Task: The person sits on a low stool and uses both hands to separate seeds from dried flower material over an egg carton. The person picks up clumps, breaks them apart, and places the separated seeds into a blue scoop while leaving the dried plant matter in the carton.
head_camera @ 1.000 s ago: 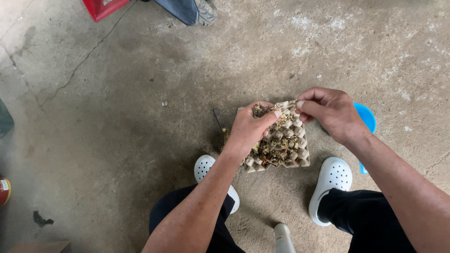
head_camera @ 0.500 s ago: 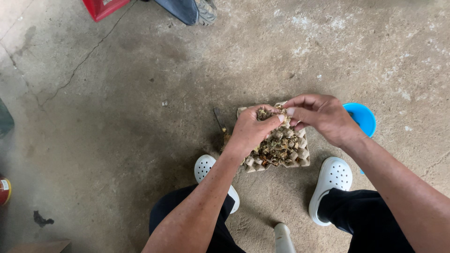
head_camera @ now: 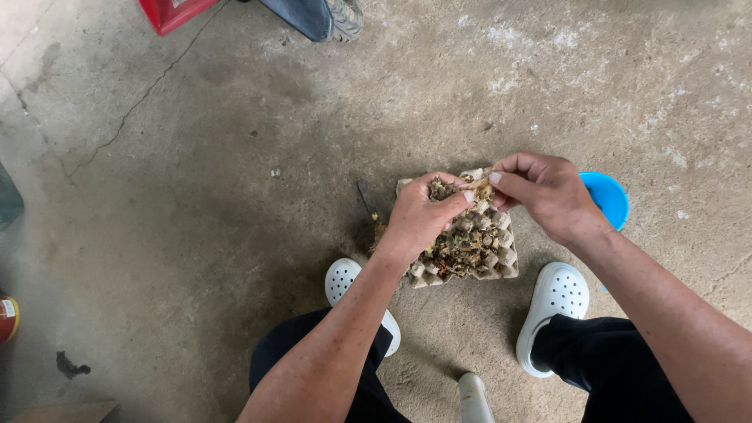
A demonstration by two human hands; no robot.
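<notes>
Your right hand (head_camera: 548,194) has drifted back a touch toward the blue bowl since half a second ago, when it crowded in over the tray, and a pale strip of dried plant matter (head_camera: 478,184) now shows stretched between your two hands; a second ago the hands were set much the same, so you seem to be working one piece loose in short pulls rather than moving on through the heap.

Your left hand (head_camera: 419,215) is curled nearly closed, thumb and forefinger pressed together on the near end of that strip, the other fingers folded over a clump of the dried material. Your right hand is likewise bunched, thumb and fingertips pinching the far end of the strip, nothing else visibly in it.

Both hands hover over the upper edge of the cardboard egg tray (head_camera: 505,262), which lies on the concrete floor (head_camera: 196,196) between your white clogs (head_camera: 556,301), heaped with dried, brownish-green plant scraps (head_camera: 462,243). The blue bowl (head_camera: 607,196) sits just beyond your right wrist, partly hidden by it. A dark, narrow tool (head_camera: 366,200) lies on the floor just left of the tray
</notes>
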